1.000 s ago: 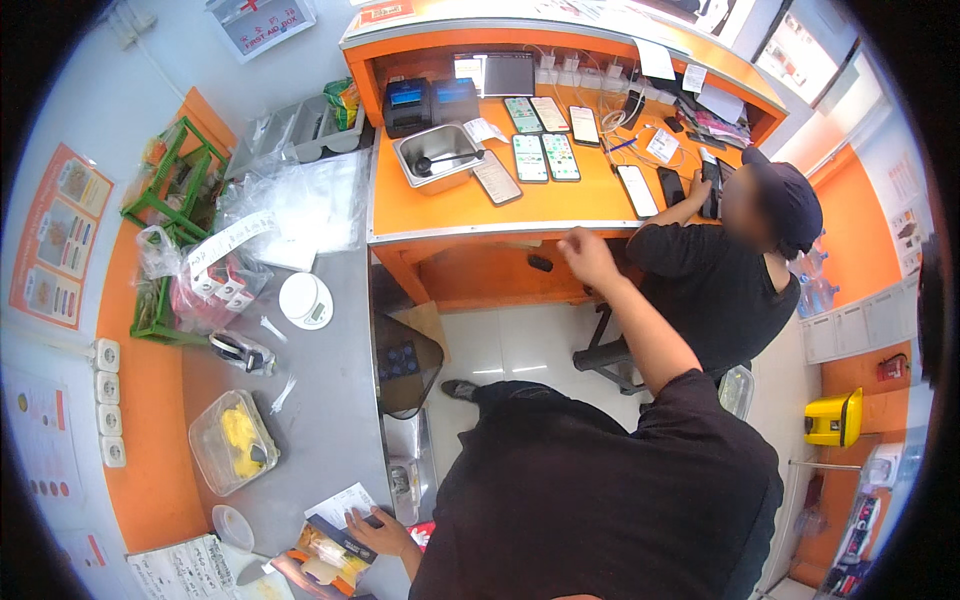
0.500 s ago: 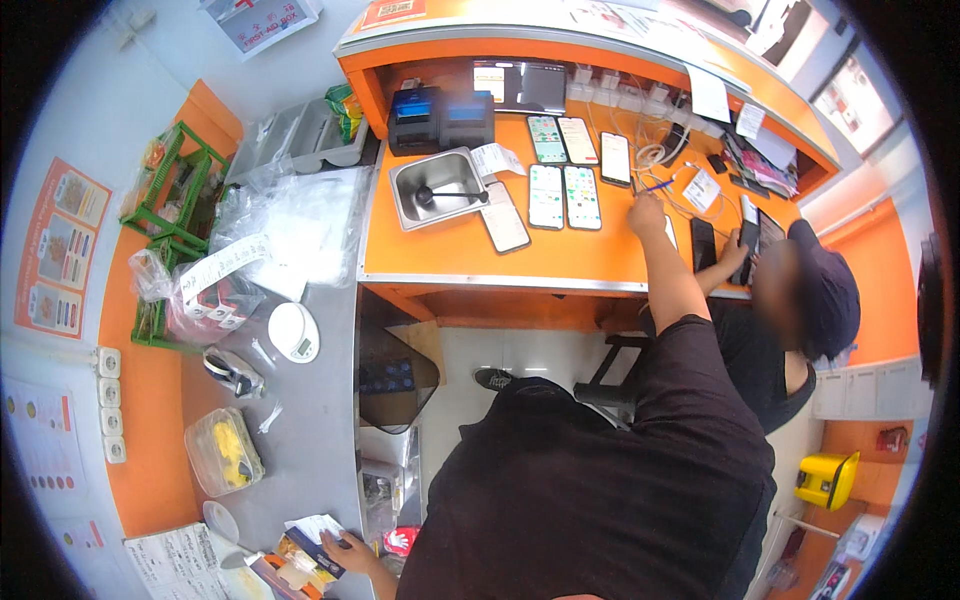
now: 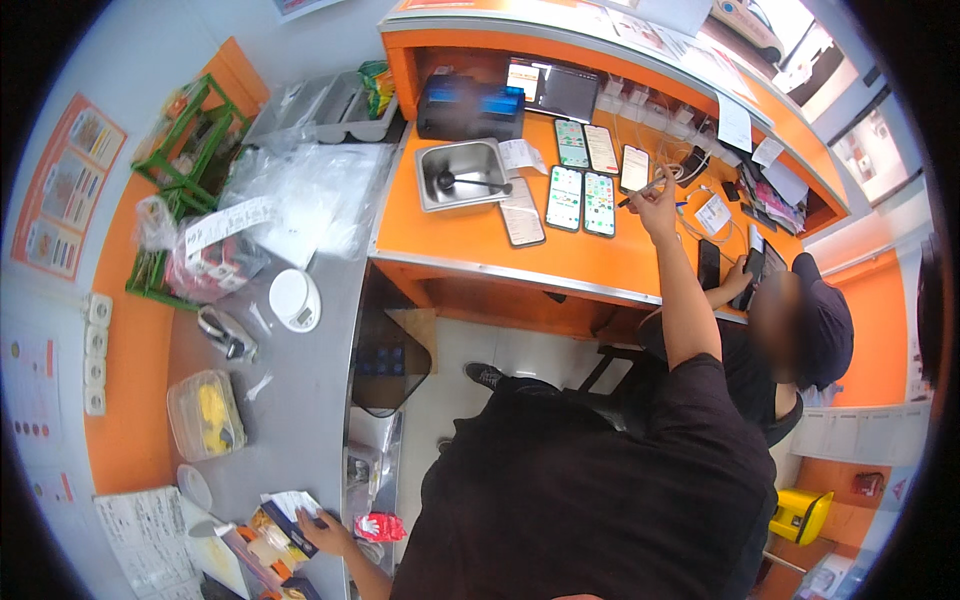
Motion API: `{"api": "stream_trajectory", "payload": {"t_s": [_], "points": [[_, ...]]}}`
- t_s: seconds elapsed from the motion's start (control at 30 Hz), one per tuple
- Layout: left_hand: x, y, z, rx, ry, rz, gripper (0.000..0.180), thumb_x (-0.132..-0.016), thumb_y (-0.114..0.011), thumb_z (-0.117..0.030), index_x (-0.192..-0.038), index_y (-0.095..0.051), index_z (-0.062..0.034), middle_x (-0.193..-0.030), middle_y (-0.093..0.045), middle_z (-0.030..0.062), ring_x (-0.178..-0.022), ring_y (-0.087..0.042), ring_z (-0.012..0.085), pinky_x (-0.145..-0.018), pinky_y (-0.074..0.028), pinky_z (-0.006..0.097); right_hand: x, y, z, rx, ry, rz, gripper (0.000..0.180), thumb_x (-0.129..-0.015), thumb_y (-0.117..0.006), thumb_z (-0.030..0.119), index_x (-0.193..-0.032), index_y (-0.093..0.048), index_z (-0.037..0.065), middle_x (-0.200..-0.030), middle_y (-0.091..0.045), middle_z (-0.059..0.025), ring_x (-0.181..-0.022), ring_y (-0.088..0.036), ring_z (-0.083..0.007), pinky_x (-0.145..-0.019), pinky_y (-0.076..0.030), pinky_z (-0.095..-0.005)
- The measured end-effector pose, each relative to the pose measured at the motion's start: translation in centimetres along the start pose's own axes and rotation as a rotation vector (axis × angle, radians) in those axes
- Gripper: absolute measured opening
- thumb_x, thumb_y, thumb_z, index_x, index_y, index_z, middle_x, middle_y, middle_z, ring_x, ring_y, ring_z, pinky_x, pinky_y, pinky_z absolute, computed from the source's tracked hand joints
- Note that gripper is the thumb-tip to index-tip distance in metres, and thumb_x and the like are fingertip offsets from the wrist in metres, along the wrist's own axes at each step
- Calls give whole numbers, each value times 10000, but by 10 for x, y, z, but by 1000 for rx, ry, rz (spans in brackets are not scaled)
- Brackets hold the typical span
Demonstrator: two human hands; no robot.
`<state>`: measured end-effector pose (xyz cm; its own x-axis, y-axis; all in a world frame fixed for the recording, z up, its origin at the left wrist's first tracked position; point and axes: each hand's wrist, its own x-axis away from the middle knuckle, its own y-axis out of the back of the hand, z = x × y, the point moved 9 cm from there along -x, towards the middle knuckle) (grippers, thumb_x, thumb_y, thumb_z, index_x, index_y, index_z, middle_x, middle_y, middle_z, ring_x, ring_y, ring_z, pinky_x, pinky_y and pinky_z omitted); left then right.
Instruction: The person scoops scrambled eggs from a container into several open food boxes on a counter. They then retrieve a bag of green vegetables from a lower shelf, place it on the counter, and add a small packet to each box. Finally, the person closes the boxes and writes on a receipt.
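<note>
My left hand (image 3: 325, 532) rests on a white paper slip (image 3: 290, 503) at the lower left, its fingers laid out over it. The slip lies on an orange and dark blue carton (image 3: 262, 548). Over the orange counter, my right hand (image 3: 657, 212) is closed around a slim dark pen (image 3: 640, 193), which points left. Close by it, several lit phones lie flat, among them a white-screened phone (image 3: 635, 168) and one phone (image 3: 599, 205) showing app icons. A blue pen (image 3: 683, 205) appears on the counter just right of my right hand, partly hidden.
A co-worker in a dark cap (image 3: 828, 315) sits at the right, holding a dark device (image 3: 748, 285). A steel pan (image 3: 462, 176) with a black ladle-like scoop stands on the counter. On the grey table are a white scale (image 3: 295, 300), a clear tub (image 3: 205, 415) and plastic bags (image 3: 320, 200).
My right hand has lifted slightly off the counter, with the dark pen now showing in its fingers. My left hand stays on the slip. The view has shifted a little.
</note>
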<state>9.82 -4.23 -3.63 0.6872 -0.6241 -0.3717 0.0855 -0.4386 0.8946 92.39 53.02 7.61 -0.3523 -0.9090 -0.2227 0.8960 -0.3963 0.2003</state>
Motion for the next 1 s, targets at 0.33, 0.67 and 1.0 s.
{"api": "stream_trajectory", "payload": {"t_s": [0.33,0.67,1.0], "points": [[-5,9,-4,105,39,-2,437,-874,-637,-239,-1232,-622,10,-1351,-579,200,-1238,-538,375,-1052,-406,453,168,-191,166,-330,24,425,1023,-856,-694,-8,-1573,20,152,-882,-648,-128,-656,-619,-153,-605,-524,-285],[-2,16,10,183,47,-54,420,-809,-698,-284,-1160,-658,-58,-1336,-574,192,-1166,-563,379,-973,-459,473,373,-444,175,-483,-319,985,315,-898,-667,51,-1206,-623,105,-953,-650,-88,-685,-624,-163,-591,-507,-278],[-7,26,21,194,277,79,690,-803,-716,-415,-1369,-484,-95,-1398,-521,82,-1144,-543,303,-994,-445,438,669,-612,167,-417,-433,1884,109,-859,-631,-25,-955,-627,26,-1011,-638,-103,-870,-668,-193,-817,-566,-337]]}}
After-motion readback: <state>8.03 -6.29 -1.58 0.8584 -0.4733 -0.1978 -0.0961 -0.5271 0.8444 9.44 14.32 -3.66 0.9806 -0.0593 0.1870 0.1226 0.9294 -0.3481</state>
